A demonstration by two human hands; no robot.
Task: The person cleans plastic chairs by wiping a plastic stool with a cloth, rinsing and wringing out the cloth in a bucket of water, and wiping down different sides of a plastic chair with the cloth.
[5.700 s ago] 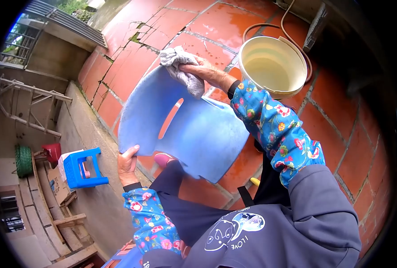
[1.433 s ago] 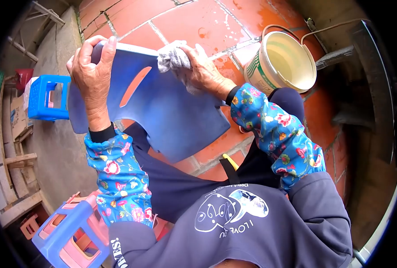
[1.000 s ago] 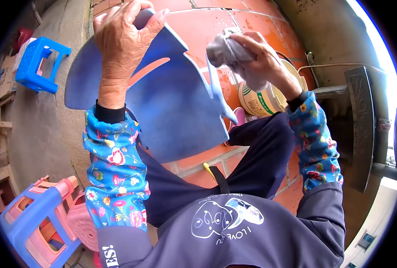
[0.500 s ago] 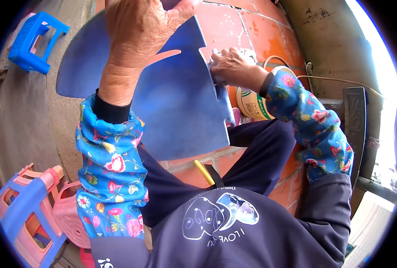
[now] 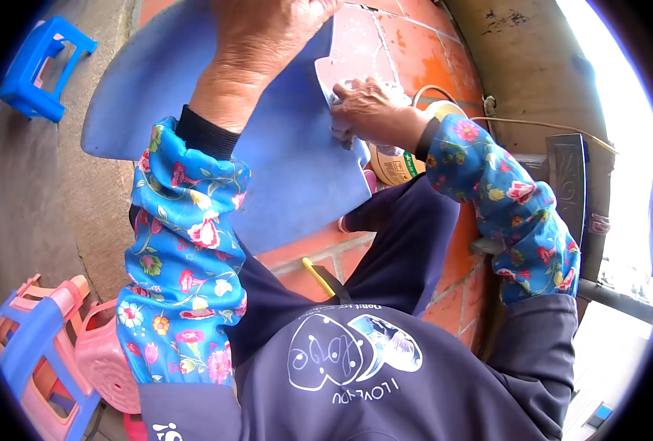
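Note:
A large flat blue panel (image 5: 289, 162) with a rounded left side and a notched right edge stretches in front of my knees. Over its upper part lies my left hand (image 5: 264, 33). The top of the picture cuts off most of its fingers, so its grip on the panel does not show; only the thumb sticks out to the right. At the panel's right edge, my right hand (image 5: 374, 110) has its fingers curled round a crumpled whitish cloth (image 5: 396, 92), pressed against that edge.
A tub with a green label (image 5: 396, 165) stands beyond my right knee, near a thin hose (image 5: 547, 121). On the left are a blue stool (image 5: 36, 70), a pink-and-blue plastic chair (image 5: 40, 353) and a pink stool (image 5: 109, 360). Red tiles (image 5: 422, 55) look wet.
My left hand and forearm have shifted right across the panel, and the curved slit seen before is out of sight. My right hand keeps the cloth at the panel's edge. The view has shifted slightly.

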